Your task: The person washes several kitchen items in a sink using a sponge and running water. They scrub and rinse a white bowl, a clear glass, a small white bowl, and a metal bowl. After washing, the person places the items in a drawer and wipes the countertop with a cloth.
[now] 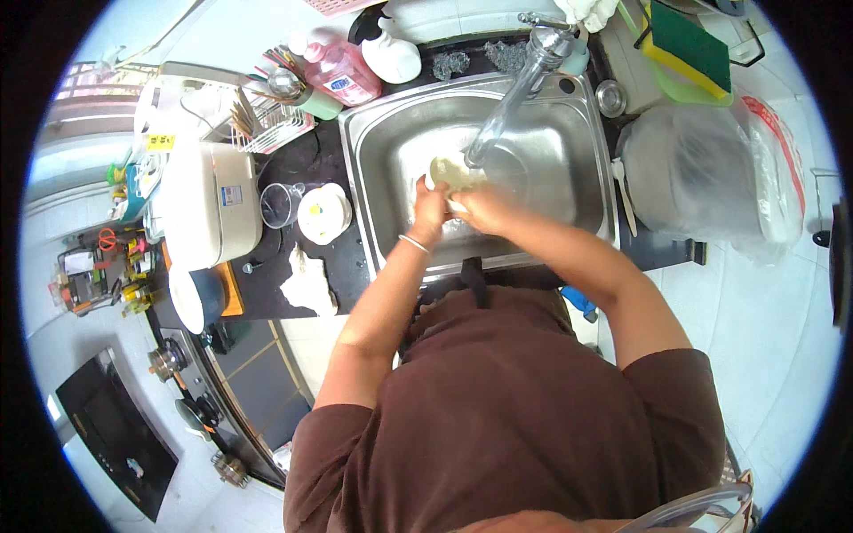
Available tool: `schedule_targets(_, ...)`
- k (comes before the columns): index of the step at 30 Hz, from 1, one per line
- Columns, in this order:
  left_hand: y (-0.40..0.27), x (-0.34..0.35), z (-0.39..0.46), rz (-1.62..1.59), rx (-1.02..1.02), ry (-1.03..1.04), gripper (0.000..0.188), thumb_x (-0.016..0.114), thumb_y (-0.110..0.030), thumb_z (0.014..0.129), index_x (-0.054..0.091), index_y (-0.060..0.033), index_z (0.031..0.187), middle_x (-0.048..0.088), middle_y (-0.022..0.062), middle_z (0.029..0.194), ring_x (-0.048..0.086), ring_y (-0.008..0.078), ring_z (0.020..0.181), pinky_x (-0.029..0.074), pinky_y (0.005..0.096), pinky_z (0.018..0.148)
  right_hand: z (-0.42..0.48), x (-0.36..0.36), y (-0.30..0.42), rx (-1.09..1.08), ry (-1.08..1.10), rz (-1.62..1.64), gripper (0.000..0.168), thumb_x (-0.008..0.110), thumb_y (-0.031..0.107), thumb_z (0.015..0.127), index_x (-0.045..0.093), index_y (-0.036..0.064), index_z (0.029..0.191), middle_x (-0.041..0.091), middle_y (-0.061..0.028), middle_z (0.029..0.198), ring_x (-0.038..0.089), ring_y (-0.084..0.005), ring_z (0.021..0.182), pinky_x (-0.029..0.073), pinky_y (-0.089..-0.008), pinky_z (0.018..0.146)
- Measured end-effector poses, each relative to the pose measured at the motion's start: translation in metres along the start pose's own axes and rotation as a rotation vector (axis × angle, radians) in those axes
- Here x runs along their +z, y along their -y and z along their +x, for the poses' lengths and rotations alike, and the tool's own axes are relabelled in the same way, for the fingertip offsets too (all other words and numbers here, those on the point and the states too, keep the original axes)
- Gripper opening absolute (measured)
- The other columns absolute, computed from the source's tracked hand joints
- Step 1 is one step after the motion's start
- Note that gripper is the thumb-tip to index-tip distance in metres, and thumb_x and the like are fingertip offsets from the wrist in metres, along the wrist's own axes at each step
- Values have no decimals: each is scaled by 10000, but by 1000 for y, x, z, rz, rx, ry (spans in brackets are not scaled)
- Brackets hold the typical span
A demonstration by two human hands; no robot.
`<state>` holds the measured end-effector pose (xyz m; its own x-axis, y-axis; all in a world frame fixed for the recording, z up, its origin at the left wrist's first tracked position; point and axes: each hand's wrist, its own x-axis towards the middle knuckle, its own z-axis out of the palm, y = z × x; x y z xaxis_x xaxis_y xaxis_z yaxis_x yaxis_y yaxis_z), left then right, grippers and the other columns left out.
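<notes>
Over the steel sink (406, 143), my left hand (432, 205) grips a pale bowl (453, 171) by its left side, the thumb near the rim. The bowl is tilted, its inside partly showing, below the end of the faucet (496, 123). Blurred by motion, my right hand (483, 210) is at the bowl's near right edge. Its fingers are partly hidden, so I cannot tell whether it grips the bowl or only touches it. A bit of white shows between the two hands.
Left of the sink stand a clear glass mug (280, 205), stacked white dishes (323, 214) and a crumpled white cloth (310, 283). Behind are a pink soap bottle (343, 73) and steel scouring pads (451, 64). A plastic-covered pot (690, 173) and a sponge (690, 50) are at right.
</notes>
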<state>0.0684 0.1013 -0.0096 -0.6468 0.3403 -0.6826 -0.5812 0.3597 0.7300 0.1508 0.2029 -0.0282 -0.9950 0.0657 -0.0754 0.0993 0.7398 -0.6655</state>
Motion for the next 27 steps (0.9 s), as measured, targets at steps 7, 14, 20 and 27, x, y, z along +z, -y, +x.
schedule_targets(7,-17,-19,8,74,-146,289,628,446,-403,847,258,-60,1338,504,211,1129,580,259,924,498,388,762,2,-28,-2,47,0,501,314,675,177,719,581,33,981,621,-96,841,596,-217,792,459,-334,727)
schedule_targets(14,-17,-34,-1,-274,-139,671,403,651,-233,788,537,-14,1106,616,65,995,589,171,914,481,318,809,27,-59,-35,485,88,1032,235,621,193,783,622,22,943,627,-61,848,579,-117,728,470,-269,644)
schedule_targets(20,-33,-35,-16,-103,-14,776,421,736,-56,653,575,-16,1040,632,64,902,613,163,774,519,307,691,40,-69,-8,581,-47,980,231,610,179,803,618,10,960,628,-57,881,585,-117,739,485,-291,691)
schedule_targets(27,-1,-33,-2,-63,267,393,261,718,-22,658,616,-35,898,630,53,811,595,124,683,507,261,566,3,-30,42,-249,-417,256,307,566,211,826,577,103,1114,456,-147,1255,507,-293,1081,383,-354,929)
